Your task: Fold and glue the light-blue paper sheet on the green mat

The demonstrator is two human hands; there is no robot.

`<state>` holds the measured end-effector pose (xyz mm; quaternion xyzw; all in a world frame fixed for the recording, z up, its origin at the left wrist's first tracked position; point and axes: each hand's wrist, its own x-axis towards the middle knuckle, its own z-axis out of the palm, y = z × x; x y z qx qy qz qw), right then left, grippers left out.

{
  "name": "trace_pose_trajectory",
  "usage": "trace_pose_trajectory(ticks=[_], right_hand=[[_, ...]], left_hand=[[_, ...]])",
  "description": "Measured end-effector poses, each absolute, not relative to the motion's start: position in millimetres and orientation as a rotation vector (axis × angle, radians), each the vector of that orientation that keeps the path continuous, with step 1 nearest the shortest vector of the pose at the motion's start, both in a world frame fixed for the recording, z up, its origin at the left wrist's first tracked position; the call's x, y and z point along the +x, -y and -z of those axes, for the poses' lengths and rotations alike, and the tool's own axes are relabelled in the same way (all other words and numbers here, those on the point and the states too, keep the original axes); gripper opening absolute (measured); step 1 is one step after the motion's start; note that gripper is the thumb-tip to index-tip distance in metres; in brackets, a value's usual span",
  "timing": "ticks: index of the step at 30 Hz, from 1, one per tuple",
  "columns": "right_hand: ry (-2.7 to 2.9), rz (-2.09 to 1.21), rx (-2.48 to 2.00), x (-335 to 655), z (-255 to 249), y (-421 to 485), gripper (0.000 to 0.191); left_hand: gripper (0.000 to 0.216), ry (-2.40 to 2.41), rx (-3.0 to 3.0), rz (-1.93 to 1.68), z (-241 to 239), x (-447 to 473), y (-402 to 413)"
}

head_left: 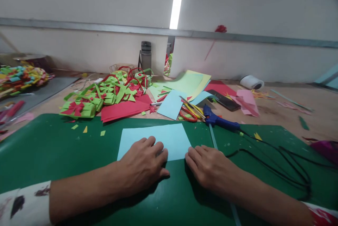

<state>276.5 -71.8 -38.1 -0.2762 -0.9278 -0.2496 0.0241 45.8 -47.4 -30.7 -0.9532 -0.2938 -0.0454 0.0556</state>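
A light blue sheet of paper [161, 138] lies flat on the green cutting mat [52, 155]. My left hand [144, 166] rests palm down on the sheet's near edge, fingers curled lightly with their tips on the paper. At the sheet's near right corner my right hand [208, 168] lies flat, fingers stretched toward the paper. Neither hand grips anything. A thin light blue strip [212, 139] runs along the mat just right of the sheet.
A blue glue gun [220, 121] lies behind the right hand, its black cord [280, 162] looping over the mat. Red-handled scissors [188, 114], a phone [224, 100], loose coloured sheets [185, 83] and a heap of green-red paper bows [105, 93] crowd the back. A bottle [146, 55] stands by the wall.
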Motion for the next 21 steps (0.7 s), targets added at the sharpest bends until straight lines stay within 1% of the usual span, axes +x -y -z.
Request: trace_pose_trajectory(ticks=[6,11,15,21], right_hand=[[2.907,0.798,-0.86,275,36,70,0.017],[2.873,0.805,-0.834,273,31,67,0.02],[2.858,0.82,-0.809,273,30,68,0.015],[2.929,0.971,-0.836,269,32,73,0.016]], left_hand=[[0.034,0.876,-2.878,0.232,37,53,46],[0.026,0.856,-2.818,0.158,34,59,50],[0.021,0.787,-2.788,0.093,32,62,50],[0.032,0.832,-2.81,0.157,36,62,49]])
